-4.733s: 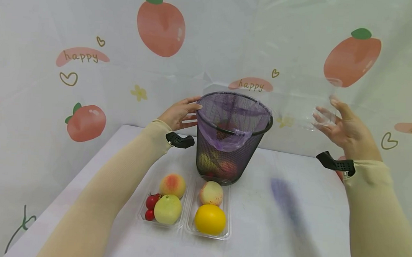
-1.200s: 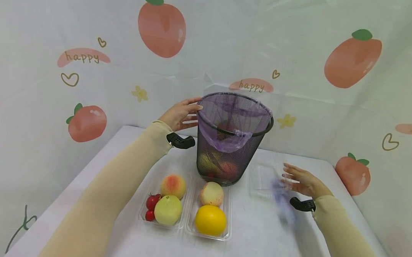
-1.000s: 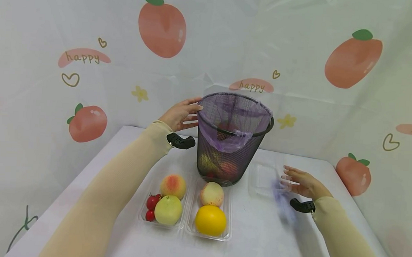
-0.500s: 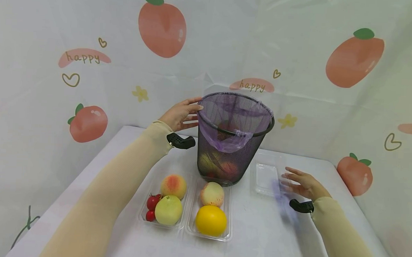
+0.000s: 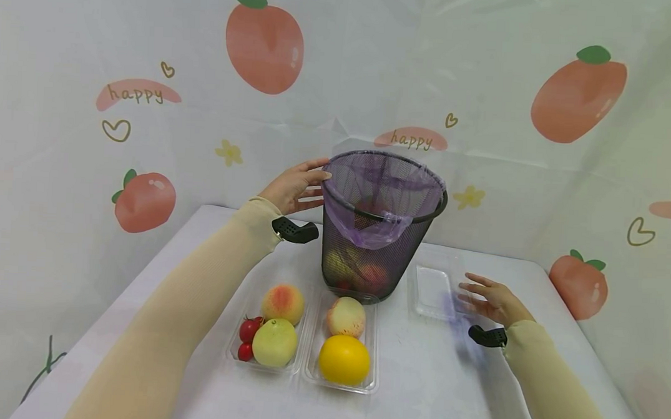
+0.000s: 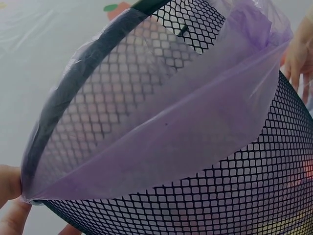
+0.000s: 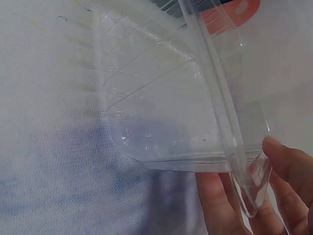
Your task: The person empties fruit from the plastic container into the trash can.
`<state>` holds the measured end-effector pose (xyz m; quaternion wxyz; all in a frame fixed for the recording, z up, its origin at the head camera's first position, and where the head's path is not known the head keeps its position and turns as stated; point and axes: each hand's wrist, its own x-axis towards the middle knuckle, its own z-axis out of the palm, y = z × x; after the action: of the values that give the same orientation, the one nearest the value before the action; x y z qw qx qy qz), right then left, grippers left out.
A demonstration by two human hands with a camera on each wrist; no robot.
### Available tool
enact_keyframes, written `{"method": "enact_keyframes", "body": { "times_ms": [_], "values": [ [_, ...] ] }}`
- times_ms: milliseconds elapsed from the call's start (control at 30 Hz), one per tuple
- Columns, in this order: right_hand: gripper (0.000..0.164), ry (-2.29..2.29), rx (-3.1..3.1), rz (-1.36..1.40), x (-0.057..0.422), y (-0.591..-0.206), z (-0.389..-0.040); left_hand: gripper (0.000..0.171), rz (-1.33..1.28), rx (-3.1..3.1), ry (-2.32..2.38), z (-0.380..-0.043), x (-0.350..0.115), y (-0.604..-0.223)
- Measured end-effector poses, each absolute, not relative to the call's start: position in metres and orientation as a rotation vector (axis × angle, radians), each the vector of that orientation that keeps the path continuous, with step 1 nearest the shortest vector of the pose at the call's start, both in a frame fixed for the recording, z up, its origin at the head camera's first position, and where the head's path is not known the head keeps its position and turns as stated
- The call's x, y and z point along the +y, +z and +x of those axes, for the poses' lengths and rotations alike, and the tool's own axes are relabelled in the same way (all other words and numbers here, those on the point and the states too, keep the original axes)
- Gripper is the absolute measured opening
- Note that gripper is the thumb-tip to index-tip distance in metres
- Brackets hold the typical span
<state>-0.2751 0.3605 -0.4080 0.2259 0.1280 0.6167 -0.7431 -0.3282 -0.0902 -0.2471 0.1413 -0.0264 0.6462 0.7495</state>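
Note:
My left hand holds the left side of the rim of a black mesh wastebasket. A purple plastic bag lines the basket and folds over its rim. Through the mesh, red and yellow-green fruit shows inside. At the basket's right, low over the table, my right hand pinches the corner of a clear plastic container between thumb and fingers. In the right wrist view the container stands tilted, with no fruit visible in it.
Two clear trays stand before the basket. The left tray bears a peach, a pale green fruit and small red tomatoes. In the right tray are a pale peach and a yellow fruit.
From raised at the far right, my right hand has come down to the table with the clear container. During the last second it has barely moved. My left hand has stayed on the rim.

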Motion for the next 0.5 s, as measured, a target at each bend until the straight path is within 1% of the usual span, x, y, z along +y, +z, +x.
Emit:
{"method": "enact_keyframes", "body": {
  "times_ms": [500],
  "values": [
    [0.036,-2.076,1.684,0.385,0.3609,-0.4083,-0.2761,0.047,-0.079,1.864,2.162,-0.3284,-0.0905,-0.2473]
  ]
}}
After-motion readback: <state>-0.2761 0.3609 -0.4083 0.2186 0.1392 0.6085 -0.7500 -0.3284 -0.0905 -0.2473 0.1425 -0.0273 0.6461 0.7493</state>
